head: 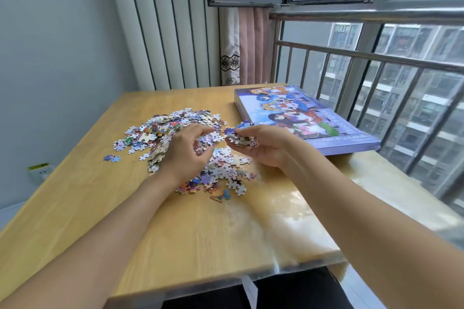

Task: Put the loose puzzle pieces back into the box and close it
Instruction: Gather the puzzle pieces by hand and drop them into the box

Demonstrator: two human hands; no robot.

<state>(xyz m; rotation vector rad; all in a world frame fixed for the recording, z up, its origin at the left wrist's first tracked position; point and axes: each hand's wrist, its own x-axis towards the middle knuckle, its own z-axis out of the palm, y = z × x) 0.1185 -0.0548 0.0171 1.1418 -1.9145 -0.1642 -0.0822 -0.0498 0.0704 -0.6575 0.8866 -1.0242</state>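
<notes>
Right hand [261, 148] cups a palmful of puzzle pieces [175, 133]; left hand [190, 150] curls, raking more; light, stiff, slippery cardboard, best scooped; box [301, 118] lies closed

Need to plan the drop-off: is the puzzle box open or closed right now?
Closed, it appears. The puzzle box lies flat at the table's far right with its printed lid on top and no interior showing. The right hand holds pieces beside it.

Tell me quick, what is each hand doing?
Left hand: fingers curled, gripping puzzle pieces in the pile.
Right hand: cupped palm up, holding a small heap of pieces.
</notes>
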